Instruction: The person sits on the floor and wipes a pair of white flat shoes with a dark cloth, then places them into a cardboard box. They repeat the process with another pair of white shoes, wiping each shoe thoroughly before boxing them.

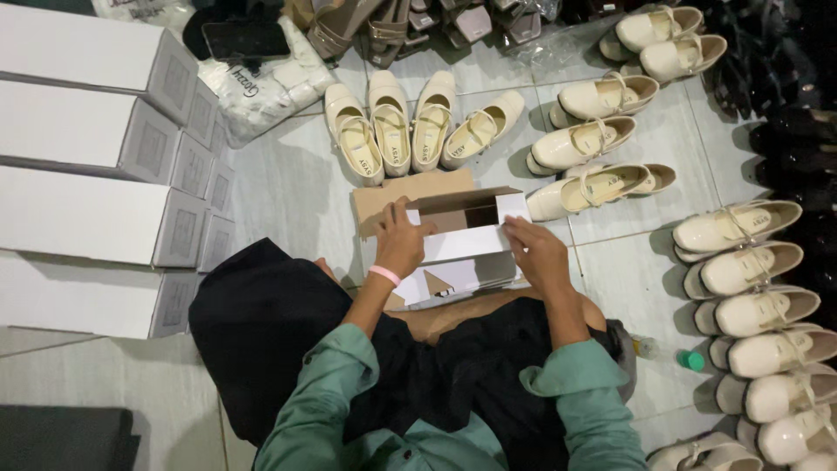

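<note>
While cream shoes [397, 131] ring the floor, both hands — left [401, 240], right [539, 253] — grip a white shoebox [462, 244].

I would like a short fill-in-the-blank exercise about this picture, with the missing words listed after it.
1. Both hands, the left hand and the right hand, rest on a white cardboard ____ that is partly folded.
2. The left wrist wears a thin ____ band.
3. The cream shoes stand on a tiled ____.
4. The closed white boxes are stacked on the person's ____ side.

Missing words: box; pink; floor; left
</note>
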